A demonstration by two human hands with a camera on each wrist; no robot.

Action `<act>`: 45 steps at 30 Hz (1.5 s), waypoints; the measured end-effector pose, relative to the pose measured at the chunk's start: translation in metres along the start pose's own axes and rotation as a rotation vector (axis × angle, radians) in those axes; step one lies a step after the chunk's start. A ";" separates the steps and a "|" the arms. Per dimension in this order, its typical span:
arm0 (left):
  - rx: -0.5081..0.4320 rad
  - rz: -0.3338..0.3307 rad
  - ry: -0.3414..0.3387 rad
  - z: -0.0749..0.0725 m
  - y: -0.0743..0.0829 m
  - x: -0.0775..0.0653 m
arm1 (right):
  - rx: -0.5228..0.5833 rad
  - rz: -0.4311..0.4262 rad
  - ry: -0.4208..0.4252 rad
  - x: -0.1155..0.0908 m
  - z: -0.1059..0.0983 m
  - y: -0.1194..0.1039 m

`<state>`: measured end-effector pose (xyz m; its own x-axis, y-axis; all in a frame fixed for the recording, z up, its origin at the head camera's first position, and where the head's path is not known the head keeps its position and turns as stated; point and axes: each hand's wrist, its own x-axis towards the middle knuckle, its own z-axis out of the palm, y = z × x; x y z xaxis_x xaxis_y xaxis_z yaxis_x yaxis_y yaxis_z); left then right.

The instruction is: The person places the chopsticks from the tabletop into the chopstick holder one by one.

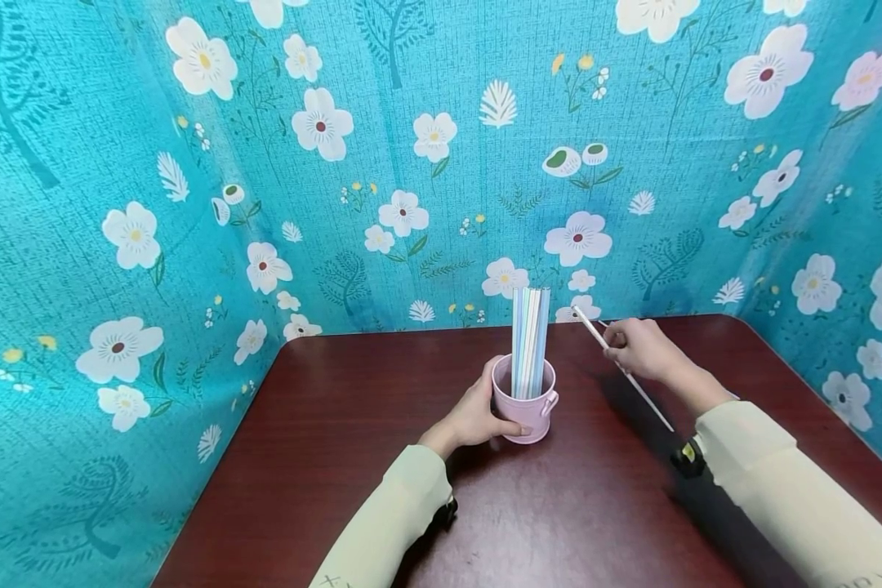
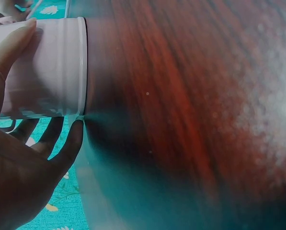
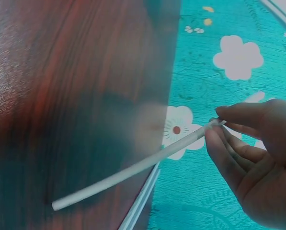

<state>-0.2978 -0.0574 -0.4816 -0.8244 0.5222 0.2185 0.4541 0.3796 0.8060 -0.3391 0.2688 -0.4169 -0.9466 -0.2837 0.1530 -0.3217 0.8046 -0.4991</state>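
A small pink bucket (image 1: 523,419) stands upright on the table with several white and pale blue straws (image 1: 531,339) leaning inside it. My left hand (image 1: 476,412) grips the bucket from its left side, thumb across the front and fingers behind; the left wrist view shows the thumb along the bucket wall (image 2: 47,72). To the right of the bucket, my right hand (image 1: 643,349) pinches a white straw (image 3: 133,168) between thumb and fingertips. That straw slants, its upper end toward the bucket and its lower end toward the right forearm.
More pale straws (image 3: 140,199) lie beyond the held one in the right wrist view, mostly hidden by the right arm in the head view. The dark red wooden table (image 1: 360,400) backs onto a turquoise flowered curtain (image 1: 441,204) on three sides.
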 end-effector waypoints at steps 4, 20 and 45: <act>0.005 -0.002 -0.003 0.001 0.000 0.000 | 0.003 0.001 0.071 0.001 -0.005 -0.007; 0.002 -0.029 -0.004 0.004 -0.001 -0.003 | 0.122 -0.006 0.313 -0.008 -0.016 -0.036; -0.001 0.001 -0.004 0.000 0.001 0.000 | 0.296 -0.234 0.715 0.001 -0.037 -0.101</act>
<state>-0.2972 -0.0573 -0.4806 -0.8226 0.5255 0.2174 0.4547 0.3781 0.8064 -0.3078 0.2070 -0.3346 -0.6701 0.0555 0.7402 -0.5896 0.5659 -0.5762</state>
